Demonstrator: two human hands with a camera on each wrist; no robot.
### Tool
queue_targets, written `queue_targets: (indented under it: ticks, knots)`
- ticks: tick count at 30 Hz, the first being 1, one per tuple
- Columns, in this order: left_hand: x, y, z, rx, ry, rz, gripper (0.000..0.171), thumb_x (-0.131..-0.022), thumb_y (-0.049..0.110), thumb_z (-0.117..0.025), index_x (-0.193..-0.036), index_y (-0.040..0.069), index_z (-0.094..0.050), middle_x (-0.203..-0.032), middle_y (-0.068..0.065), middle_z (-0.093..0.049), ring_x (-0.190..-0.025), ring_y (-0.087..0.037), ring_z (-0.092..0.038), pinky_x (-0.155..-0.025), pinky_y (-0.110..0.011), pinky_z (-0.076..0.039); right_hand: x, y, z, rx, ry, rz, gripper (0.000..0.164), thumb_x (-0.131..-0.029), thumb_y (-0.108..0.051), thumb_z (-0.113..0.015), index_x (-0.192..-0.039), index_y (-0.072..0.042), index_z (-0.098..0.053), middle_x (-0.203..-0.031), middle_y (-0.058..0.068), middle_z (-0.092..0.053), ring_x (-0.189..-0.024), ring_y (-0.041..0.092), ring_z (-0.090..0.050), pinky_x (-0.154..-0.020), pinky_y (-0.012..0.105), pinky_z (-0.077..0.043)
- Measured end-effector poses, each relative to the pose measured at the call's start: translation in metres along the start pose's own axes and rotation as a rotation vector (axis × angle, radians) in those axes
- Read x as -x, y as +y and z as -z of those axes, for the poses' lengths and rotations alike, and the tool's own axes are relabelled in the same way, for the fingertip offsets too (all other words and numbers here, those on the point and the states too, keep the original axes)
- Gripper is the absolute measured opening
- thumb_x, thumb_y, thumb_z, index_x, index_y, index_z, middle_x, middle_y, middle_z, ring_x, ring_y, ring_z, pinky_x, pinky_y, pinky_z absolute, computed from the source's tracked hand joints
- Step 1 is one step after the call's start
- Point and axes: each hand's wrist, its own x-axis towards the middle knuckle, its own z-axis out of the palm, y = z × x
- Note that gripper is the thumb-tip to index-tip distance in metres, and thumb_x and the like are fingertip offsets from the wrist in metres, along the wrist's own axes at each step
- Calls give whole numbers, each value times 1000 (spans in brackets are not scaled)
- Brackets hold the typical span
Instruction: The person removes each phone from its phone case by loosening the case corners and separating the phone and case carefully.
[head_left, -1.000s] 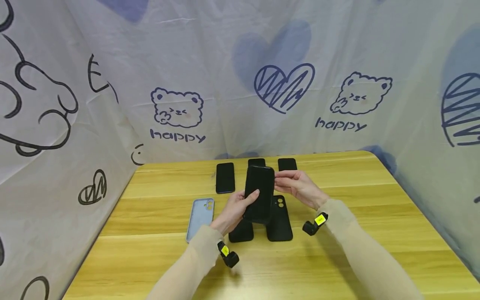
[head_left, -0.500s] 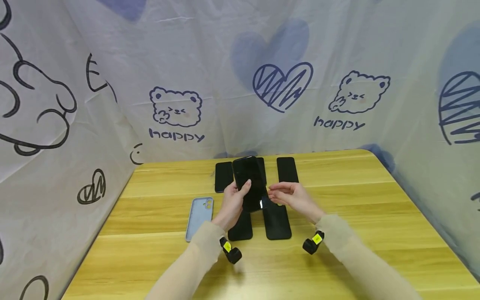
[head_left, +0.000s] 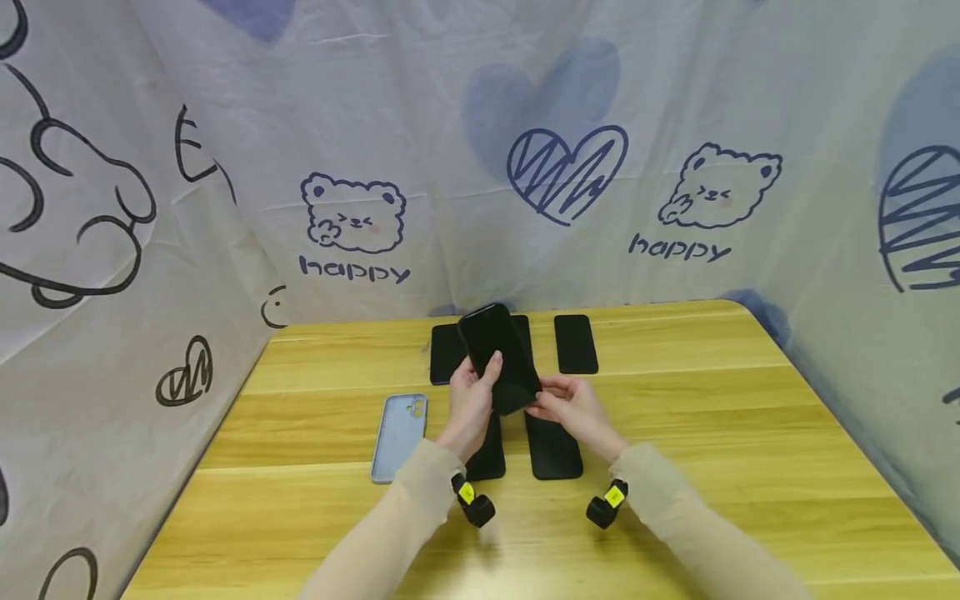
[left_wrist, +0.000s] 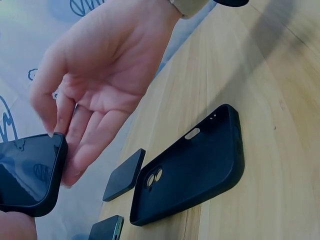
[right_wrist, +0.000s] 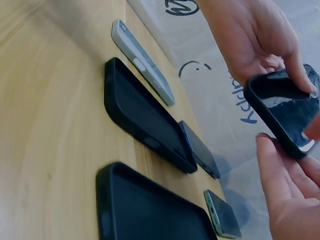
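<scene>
A black phone [head_left: 501, 360] is held tilted above the table, with a raised black rim like a case round its edges in the wrist views. My left hand [head_left: 469, 408] grips its left side, thumb lying on the glossy screen [right_wrist: 285, 102]. At the phone's lower right corner, my right hand [head_left: 576, 410] pinches the edge between thumb and fingers. Beneath the hands lie two black phone cases, one on the right [head_left: 555, 450] and one on the left [head_left: 489, 454], partly covered by my left hand. Left of them is a light blue phone case [head_left: 399, 437].
Along the back of the wooden table [head_left: 697, 467] lie more dark phones: one at the right [head_left: 576, 343], one at the left [head_left: 444, 354], and one in the middle [head_left: 522, 333] mostly hidden behind the held phone. A printed cloth [head_left: 450, 167] hangs behind the table.
The held phone has tilted leftward and shifted slightly left. My right hand moved down from its upper right side, came away briefly, and now pinches the lower right corner.
</scene>
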Motion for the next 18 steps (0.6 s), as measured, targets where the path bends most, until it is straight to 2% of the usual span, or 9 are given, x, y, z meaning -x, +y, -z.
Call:
queue_targets:
  ticks: [4, 8, 15, 18]
  knots:
    - [0, -2, -4, -37, 33, -52, 31, -102, 29, -61, -126, 9, -63, -122, -10, -72, -105, -12, -68, -100, -35, -55, -1, 1, -8, -3, 104, -2, 38, -95, 8, -49, -132, 18, -54, -127, 39, -61, -84, 3, -72, -81, 24, -61]
    - [-1, -4, -5, -59, 37, -84, 33, -102, 30, -61, -128, 9, -62, -127, -12, -70, -111, -19, -68, -102, -39, -54, -2, 2, -14, -28, 187, -9, 36, -94, 7, -50, -129, 17, -57, -126, 37, -63, -83, 5, -73, -80, 24, -61]
    - [1, -6, -4, -118, 40, -111, 31, -102, 31, -61, -122, 8, -62, -124, -11, -70, -107, -12, -67, -98, -33, -54, -5, 4, -19, -7, 237, -24, 37, -93, 7, -53, -129, 12, -60, -129, 33, -63, -90, 9, -73, -79, 24, -61]
    - [3, -6, -4, -170, 42, -120, 31, -101, 33, -61, -118, 6, -63, -121, -13, -70, -106, -15, -66, -95, -33, -54, -6, 5, -20, 28, 269, -25, 36, -92, 6, -56, -127, 10, -63, -127, 32, -65, -94, 13, -73, -79, 25, -62]
